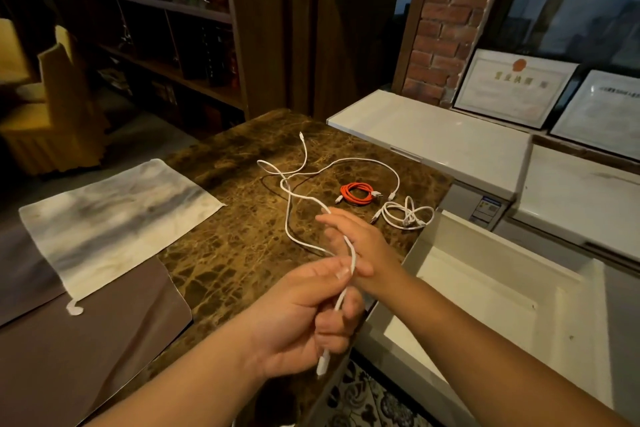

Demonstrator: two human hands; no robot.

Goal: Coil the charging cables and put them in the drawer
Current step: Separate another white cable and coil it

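A brown marble table (242, 246) carries the cables. Beside it, the open white drawer (502, 291) holds nothing visible. The left hand (304, 315) pinches the long white cable (294, 198), which loops over the right hand (360, 239), fingers straight. An orange coil (356, 193) and white coil (408, 215) lie near the drawer.

The brown veined marble desk (242, 236) at centre frame looks polished and glossy. A pale, stained cloth (114, 218) at left lies soft and matt. The long white cable (363, 160) and coiled orange cable (356, 194) look smooth plastic. The white drawer (485, 288) at lower right has a smooth, slightly glossy finish.
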